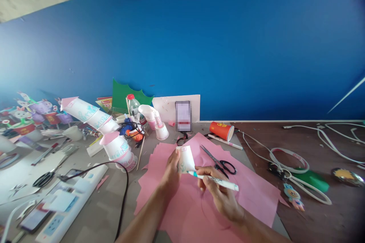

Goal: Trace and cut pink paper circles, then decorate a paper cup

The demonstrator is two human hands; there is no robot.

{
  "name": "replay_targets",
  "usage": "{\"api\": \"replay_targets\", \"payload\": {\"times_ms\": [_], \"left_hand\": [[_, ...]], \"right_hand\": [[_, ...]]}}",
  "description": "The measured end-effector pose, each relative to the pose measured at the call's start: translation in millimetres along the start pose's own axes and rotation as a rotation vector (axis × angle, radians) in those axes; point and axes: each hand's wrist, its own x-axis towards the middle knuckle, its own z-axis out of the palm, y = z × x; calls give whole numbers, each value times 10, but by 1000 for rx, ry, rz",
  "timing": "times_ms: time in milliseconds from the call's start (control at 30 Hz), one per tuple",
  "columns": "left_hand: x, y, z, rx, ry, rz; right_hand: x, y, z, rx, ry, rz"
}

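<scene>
My left hand (171,171) is closed round the left side of a white paper cup (186,157). The cup carries a small pink outline near one end and green marks near the other. In my right hand (218,193) is a white marker pen (222,183) with a teal tip, which points at the green marks on the cup. Whether the tip touches the cup I cannot tell. Under both hands lies a sheet of pink paper (253,197) with jagged edges. Black-handled scissors (218,161) rest on it, just beyond my right hand.
A red paper cup (221,131) lies on its side behind the scissors, near another marker (225,142). Decorated white cup towers (118,150) stand to the left, beside a power strip (71,205) and black cable (127,182). White cables (288,159) and a keychain figure (293,196) lie at right.
</scene>
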Motion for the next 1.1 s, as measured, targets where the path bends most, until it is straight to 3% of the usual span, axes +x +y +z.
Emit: {"api": "replay_targets", "payload": {"times_ms": [567, 1100], "left_hand": [[-10, -5, 7, -32, -31, -1], [1, -4, -1, 8, -1, 4]], "right_hand": [[7, 1, 5, -25, 34, -35], [11, 16, -12, -8, -13, -22]]}}
